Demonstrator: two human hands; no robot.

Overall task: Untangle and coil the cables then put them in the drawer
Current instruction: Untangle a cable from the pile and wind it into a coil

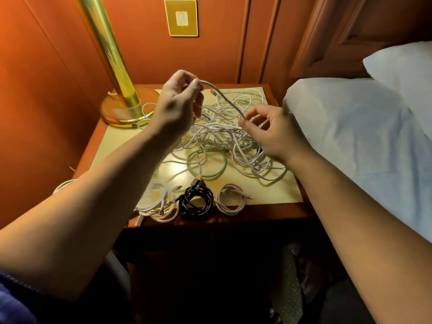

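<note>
A white coil (61, 186) peeks from behind the left forearm, mostly hidden. The left hand (178, 102) pinches a white cable (224, 97) whose other end the right hand (272, 132) pinches, above the tangle (224, 134) on the surface (280, 190); individual strands there are indistinguishable.

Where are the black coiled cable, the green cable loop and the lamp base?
black coiled cable (196, 202), head view, on the coil's strands.
green cable loop (224, 163), head view, right arc.
lamp base (114, 113), head view, top face.
</note>
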